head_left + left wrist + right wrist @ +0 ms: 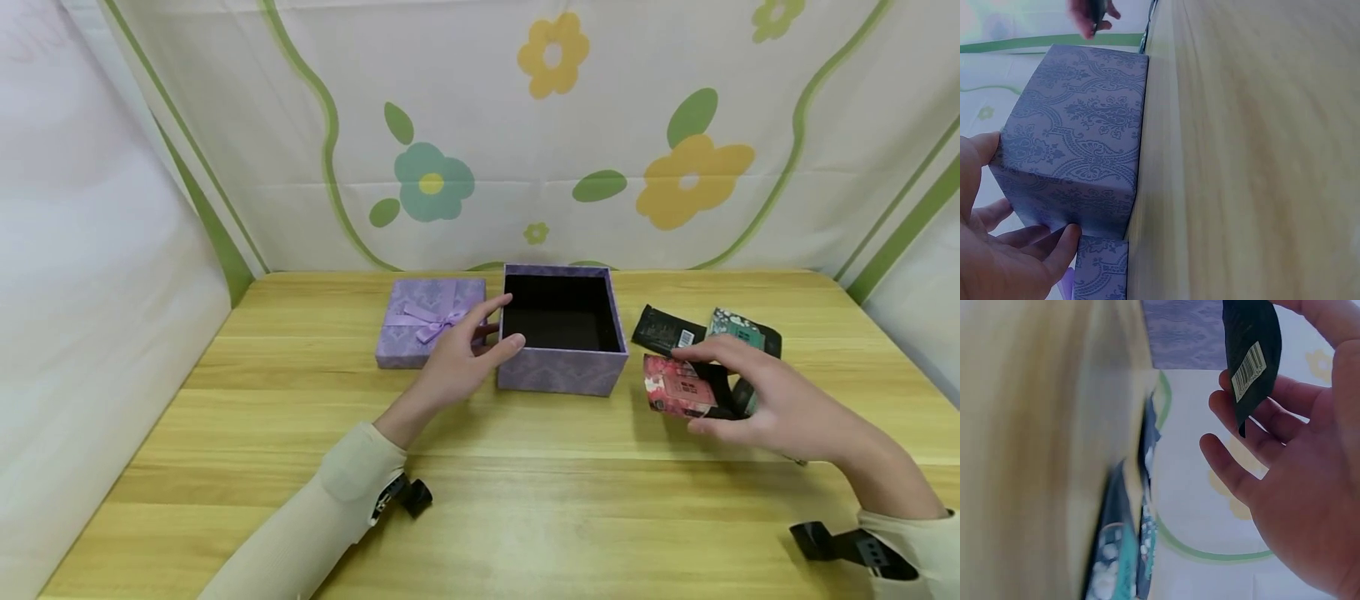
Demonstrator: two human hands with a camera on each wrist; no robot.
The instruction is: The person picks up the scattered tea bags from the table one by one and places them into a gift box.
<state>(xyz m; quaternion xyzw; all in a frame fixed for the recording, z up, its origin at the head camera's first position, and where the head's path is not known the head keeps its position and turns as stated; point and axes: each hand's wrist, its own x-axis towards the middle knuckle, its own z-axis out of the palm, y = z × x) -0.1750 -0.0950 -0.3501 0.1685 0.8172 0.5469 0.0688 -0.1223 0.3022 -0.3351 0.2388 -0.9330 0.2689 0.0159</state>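
My left hand (461, 358) rests its fingertips against the left side of an uncovered purple patterned box (562, 372) with a black inside. The left wrist view shows those fingers (1063, 250) touching the box wall, fairly straight. Beside the box, at the left, lies its purple lid (401, 346) with a ribbon bow, partly behind that hand. On the right, my right hand (795, 412) pinches a red and black packet (678, 387) above the table. Its dark back with a barcode faces the right wrist camera, where the packet (1250, 347) hangs between thumb and fingers.
Behind the right hand lie a black packet (660, 332) with a barcode and a green floral packet (738, 327). Another green packet (1113, 562) lies nearer in the right wrist view. A floral cloth (495, 233) hangs along the back edge of the wooden table (525, 500).
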